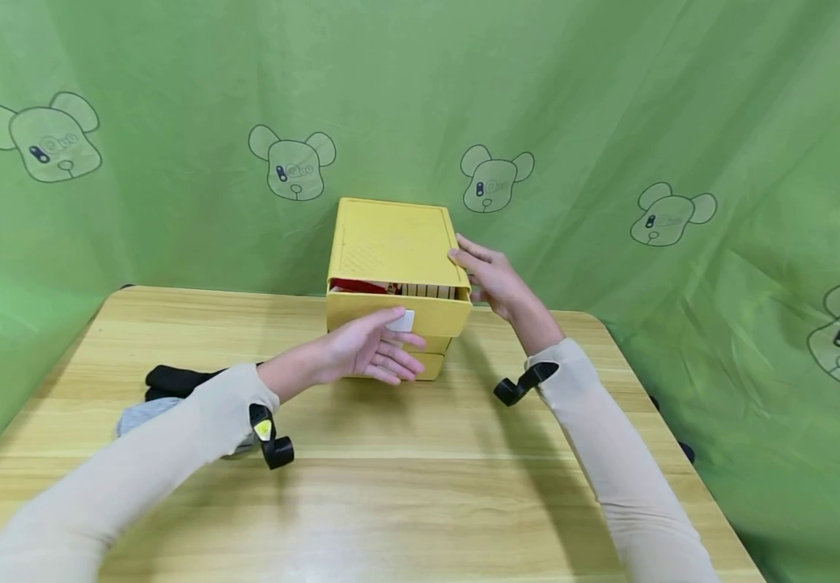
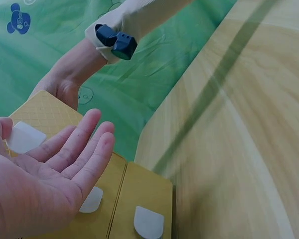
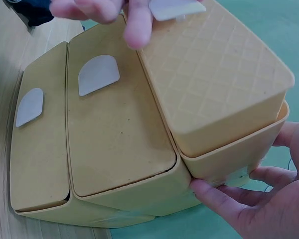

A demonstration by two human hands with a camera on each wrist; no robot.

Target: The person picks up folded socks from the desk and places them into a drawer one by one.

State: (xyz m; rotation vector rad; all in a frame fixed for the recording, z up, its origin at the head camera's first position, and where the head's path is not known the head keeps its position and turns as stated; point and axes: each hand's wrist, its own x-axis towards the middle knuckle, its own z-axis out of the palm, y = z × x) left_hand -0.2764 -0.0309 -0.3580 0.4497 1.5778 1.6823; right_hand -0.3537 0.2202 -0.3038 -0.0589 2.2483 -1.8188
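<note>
On the table (image 1: 420, 518), the box (image 1: 391, 235) is set, top drawer (image 1: 350, 309) ajar.
Its tab (image 1: 403, 322) is apparently touched by the left hand (image 1: 362, 348), fingers extended; the box's side by the right hand (image 1: 494, 277), fingers loosely spread.

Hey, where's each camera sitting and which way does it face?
Head: worn on the head, facing forward and down at the yellow drawer unit; both hands, left and right, and sleeves show.
Left wrist: on that wrist, looking past the open left palm toward the drawer fronts; the right forearm shows beyond.
Right wrist: on that wrist, looking at the fronts and one side; right fingers there, left fingers at the top edge.
Both wrist views share the white tabs.
</note>
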